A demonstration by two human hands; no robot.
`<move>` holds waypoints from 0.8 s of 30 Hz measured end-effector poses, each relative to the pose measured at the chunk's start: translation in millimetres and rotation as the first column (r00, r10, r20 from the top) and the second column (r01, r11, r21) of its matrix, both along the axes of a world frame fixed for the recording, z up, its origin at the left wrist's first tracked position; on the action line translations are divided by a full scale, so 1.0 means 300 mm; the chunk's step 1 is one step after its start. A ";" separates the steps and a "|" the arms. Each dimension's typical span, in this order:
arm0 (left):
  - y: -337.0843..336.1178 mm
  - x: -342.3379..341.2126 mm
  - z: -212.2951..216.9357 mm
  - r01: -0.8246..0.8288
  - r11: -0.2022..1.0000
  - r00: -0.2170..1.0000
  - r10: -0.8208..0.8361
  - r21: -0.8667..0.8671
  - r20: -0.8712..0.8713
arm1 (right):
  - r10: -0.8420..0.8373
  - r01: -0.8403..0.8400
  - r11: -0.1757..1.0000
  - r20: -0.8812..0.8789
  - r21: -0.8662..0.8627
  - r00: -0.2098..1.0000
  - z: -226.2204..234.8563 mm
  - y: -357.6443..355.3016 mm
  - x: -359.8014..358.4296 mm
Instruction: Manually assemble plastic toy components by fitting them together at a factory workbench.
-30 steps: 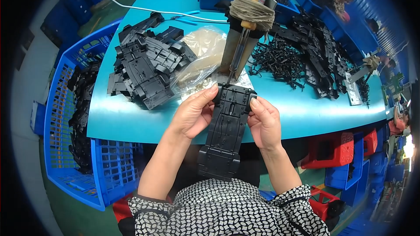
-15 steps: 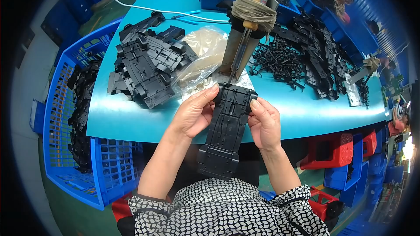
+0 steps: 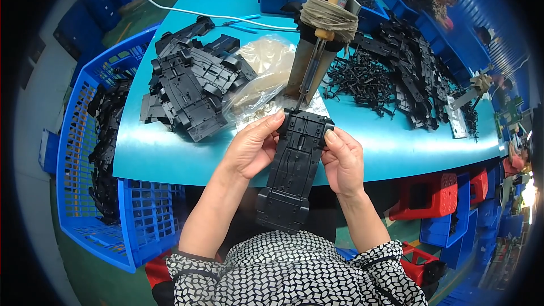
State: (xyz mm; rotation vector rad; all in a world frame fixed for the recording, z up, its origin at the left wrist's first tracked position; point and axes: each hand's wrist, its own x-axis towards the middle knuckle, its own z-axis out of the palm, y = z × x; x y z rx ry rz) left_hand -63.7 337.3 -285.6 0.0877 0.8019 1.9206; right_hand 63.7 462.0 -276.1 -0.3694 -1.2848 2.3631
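Observation:
Between my two hands is a black plastic toy-car chassis [image 3: 294,161], held near the table's front edge with its lower end toward my body. My left hand [image 3: 255,147] pinches the upper left corner, thumb on top. On the upper right side, my right hand [image 3: 343,161] grips it the same way, its other fingers curled underneath. A soldering iron [image 3: 311,71] with a wooden handle points down, lashed by cloth strips [image 3: 328,18] to a stand. Its tip meets the chassis's top edge near my left thumb; whether they touch, I cannot tell.
Stacked chassis [image 3: 190,88] lie left on the turquoise table [image 3: 170,161], beside a clear plastic bag [image 3: 258,73]. Small black parts [image 3: 362,79] and more chassis [image 3: 416,73] are piled right. A blue crate [image 3: 150,209] stands left, red stools [image 3: 428,195] right. Other people sit at the far right.

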 end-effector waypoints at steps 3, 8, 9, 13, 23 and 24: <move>0.001 -0.002 -0.008 0.002 1.000 1.000 -0.002 0.001 0.008 | -0.007 0.007 1.000 0.001 0.007 1.000 -0.001 -0.002 0.001; -0.002 -0.001 -0.010 0.008 0.999 1.000 -0.008 0.032 0.011 | -0.016 0.016 0.999 0.018 0.043 1.000 -0.022 0.003 0.004; -0.003 -0.003 -0.016 0.013 0.999 1.000 -0.013 0.031 0.005 | -0.020 0.019 0.999 0.015 0.044 1.000 -0.020 0.001 0.004; -0.007 -0.004 -0.017 0.025 0.999 1.000 -0.025 0.044 -0.001 | -0.034 0.033 0.997 0.015 0.071 0.999 -0.011 -0.005 0.005; -0.002 -0.007 -0.029 0.020 0.998 1.000 -0.020 0.055 0.006 | -0.050 0.045 0.992 0.037 0.117 0.998 -0.027 0.003 0.006; -0.001 -0.006 -0.020 0.029 0.998 1.000 -0.029 0.055 0.003 | -0.054 0.051 0.993 0.025 0.109 0.998 -0.019 -0.001 0.003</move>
